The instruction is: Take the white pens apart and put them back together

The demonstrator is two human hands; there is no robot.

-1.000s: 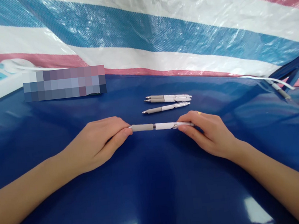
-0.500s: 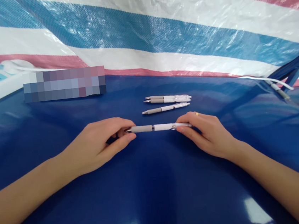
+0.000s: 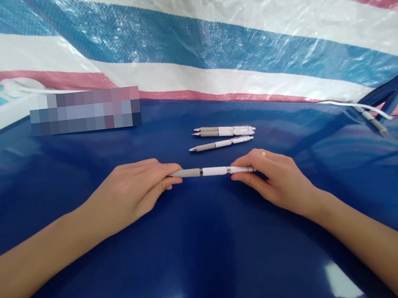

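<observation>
Since the earlier frame, the pen (image 3: pixel 214 171) has slid slightly toward our left, and our left hand (image 3: pixel 135 186) has drawn its thumb and fingers closer together around the tip. From the head view, we hold that pen in front of us by both ends: the left hand pinches the tip end, nearly closed, while our right hand (image 3: pixel 283 178) has thumb and fingers closed on the clip end. We probably grip it this way to keep it steady, with its middle uncovered. We cannot tell whether it touches the blue surface (image 3: pixel 203 253). Just beyond it lie two pens side by side (image 3: pixel 225 131) and a single pen (image 3: pixel 221 143), likely grouped there to stay within reach. Our held pen points left, its long axis running almost level from hand to hand, roughly like the others.
</observation>
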